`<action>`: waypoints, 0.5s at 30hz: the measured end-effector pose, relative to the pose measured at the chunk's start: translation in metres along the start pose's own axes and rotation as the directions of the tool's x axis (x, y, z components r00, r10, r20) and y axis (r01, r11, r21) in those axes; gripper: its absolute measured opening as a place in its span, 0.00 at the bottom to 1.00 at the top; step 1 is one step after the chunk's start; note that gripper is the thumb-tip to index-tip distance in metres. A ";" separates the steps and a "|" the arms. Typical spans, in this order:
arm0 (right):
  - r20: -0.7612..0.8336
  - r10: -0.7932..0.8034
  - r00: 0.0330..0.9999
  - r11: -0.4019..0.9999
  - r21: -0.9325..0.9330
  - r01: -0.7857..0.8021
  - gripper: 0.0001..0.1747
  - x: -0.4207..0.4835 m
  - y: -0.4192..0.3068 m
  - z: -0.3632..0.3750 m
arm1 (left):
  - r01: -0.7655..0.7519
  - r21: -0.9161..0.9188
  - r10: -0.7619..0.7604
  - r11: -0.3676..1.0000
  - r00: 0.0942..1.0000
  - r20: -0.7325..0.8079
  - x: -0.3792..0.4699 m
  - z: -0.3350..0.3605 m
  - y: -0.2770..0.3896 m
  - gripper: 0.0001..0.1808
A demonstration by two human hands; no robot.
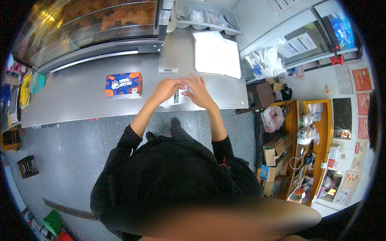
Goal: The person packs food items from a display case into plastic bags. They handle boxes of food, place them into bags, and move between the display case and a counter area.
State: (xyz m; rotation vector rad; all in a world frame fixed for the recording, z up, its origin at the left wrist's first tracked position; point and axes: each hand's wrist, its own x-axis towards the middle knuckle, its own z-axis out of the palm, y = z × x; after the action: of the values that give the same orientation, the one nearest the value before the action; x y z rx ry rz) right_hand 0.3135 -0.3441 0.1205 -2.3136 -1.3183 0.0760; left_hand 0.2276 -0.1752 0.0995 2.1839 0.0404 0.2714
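Observation:
Both hands meet over the front edge of a stainless steel counter [75, 104]. My left hand [167, 89] has its fingers bent at a white paper slip with dark print [176, 97]; whether it grips the slip I cannot tell. My right hand [197, 92] is spread beside it, blurred at the fingertips, which come close to the left ones. More white paper or film lies under the hands at the edge. A blue and orange printed carton [123, 84] lies left of the hands. Just behind them is a small silver device with a display [168, 70].
White sheets [217, 54] lie on the counter at the back right. A divided plastic bin [208, 19] stands behind them. Crumpled white papers [267, 63] hang at the right wall. A glass-fronted cabinet [99, 30] spans the back left. Open cardboard boxes [273, 153] are at the right.

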 end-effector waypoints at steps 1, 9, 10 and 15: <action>0.194 -0.004 0.981 0.996 0.083 -0.012 0.23 0.008 0.007 -0.008 | 0.031 0.097 -0.032 0.995 0.999 0.010 0.005 0.002 0.005 0.08; -0.172 -0.307 0.936 0.939 0.105 0.328 0.07 0.070 0.072 -0.015 | 0.360 -0.100 -0.361 0.928 0.794 -0.489 0.046 0.030 -0.011 0.09; -0.258 -0.312 0.914 0.913 0.185 0.363 0.08 0.077 0.086 -0.009 | 0.346 -0.124 -0.350 0.930 0.730 -0.587 0.048 0.031 -0.018 0.09; -0.123 0.160 0.979 0.934 0.340 -0.110 0.11 0.156 0.175 0.035 | 0.441 -0.282 -0.436 0.852 0.300 -0.848 0.053 0.047 -0.035 0.16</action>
State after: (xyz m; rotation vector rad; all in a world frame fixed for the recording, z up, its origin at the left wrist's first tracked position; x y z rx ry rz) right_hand 0.5271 -0.2769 0.0427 -2.0739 -0.9853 0.1556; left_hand 0.2918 -0.1854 0.0540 1.6614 1.2533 1.0961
